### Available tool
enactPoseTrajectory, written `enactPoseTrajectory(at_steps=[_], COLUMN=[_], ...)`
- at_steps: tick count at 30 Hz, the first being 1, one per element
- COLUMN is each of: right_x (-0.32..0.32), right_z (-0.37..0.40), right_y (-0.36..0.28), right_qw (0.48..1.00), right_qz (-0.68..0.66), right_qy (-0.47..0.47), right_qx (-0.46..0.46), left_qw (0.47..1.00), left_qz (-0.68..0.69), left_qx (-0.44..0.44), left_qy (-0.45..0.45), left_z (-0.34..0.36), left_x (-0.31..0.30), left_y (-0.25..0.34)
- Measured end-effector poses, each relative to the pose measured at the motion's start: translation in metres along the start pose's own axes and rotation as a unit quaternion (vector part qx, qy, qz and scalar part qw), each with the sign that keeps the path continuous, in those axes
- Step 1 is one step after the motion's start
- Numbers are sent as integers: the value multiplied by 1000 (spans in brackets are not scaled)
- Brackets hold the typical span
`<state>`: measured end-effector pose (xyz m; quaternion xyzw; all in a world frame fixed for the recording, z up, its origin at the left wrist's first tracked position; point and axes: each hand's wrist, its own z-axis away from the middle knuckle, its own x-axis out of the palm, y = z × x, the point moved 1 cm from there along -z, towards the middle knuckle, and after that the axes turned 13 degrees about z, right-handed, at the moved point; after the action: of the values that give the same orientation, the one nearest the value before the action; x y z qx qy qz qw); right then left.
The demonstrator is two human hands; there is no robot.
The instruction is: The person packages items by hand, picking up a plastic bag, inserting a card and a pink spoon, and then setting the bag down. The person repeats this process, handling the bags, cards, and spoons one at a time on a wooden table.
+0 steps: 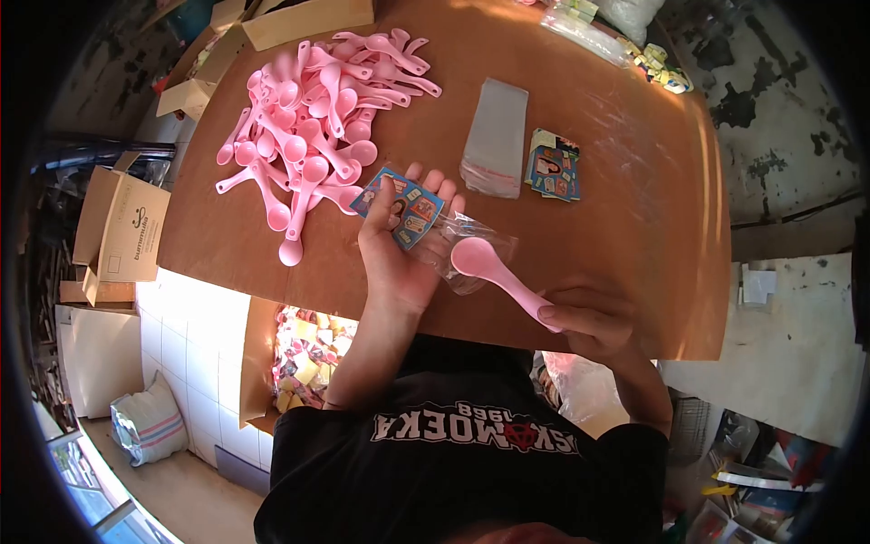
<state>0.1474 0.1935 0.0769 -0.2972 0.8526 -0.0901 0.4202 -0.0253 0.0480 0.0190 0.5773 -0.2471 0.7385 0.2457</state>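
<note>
My left hand [399, 263] is palm up, its thumb pressing a blue printed card [410, 216] against the fingers. A clear plastic bag [469, 276] reaches from that palm toward the right. With its fingers closed, my right hand [594, 319] grips a pink spoon [507, 283] by the handle end. The spoon's bowl points up and left and overlaps the bag in this view. Beyond my left hand, a heap of pink spoons [313, 136] spreads over the brown table [625, 227]. A stack of clear bags [496, 136] lies beside a small pile of printed cards [554, 166].
Cardboard boxes [308, 23] stand at the table's far left edge, and another carton [127, 227] is off to the left. Below the near edge, an open box [261, 363] holds colourful small pieces. Plastic packs [589, 36] lie at the far right.
</note>
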Motion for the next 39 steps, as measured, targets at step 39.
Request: enactPoseTrajectory(at_steps=[39], right_x=[-40], right_z=[-47], right_y=[12], right_qw=[965], right_qz=[174], right_qy=[110], right_qx=[163], left_qw=[977], left_qz=[-215], left_qx=[1], left_qy=[5], left_z=[19], left_x=[-10], left_y=[-40])
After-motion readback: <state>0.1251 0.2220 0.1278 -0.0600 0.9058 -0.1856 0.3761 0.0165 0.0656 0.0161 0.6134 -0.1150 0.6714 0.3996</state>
